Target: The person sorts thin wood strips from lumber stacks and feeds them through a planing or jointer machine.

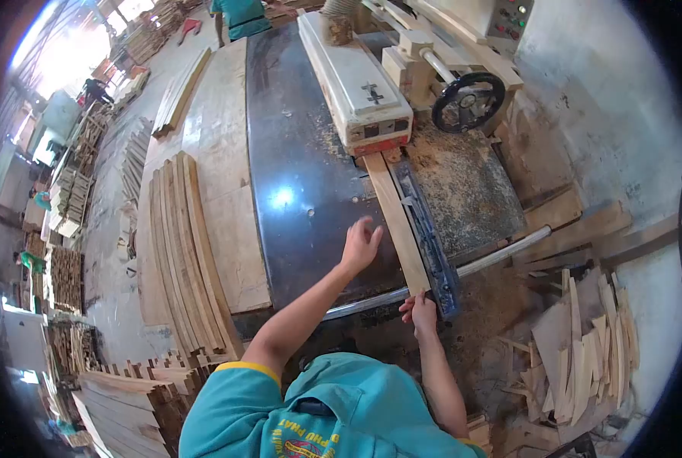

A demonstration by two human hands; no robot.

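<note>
A pale wooden board [397, 221] lies lengthwise on the dark metal saw table, its far end under the white machine housing [360, 91]. At the near end, my right hand [422, 311] grips the board, with the thumb at its edge and the fingers curled below. Just left of the board, my left hand [361, 244] is held over the dark table [295, 153], fingers loosely bent and apart, holding nothing. Along the board's right side runs a blue-grey metal guide fence [425, 229]. The blade is hidden by the housing.
Long wooden strips [188, 252] lie on the plywood side table at left. A black handwheel [468, 102] is at upper right, a metal rail [501, 250] crosses the front, and offcuts [585, 351] are heaped at lower right. Another person [242, 19] stands beyond the table.
</note>
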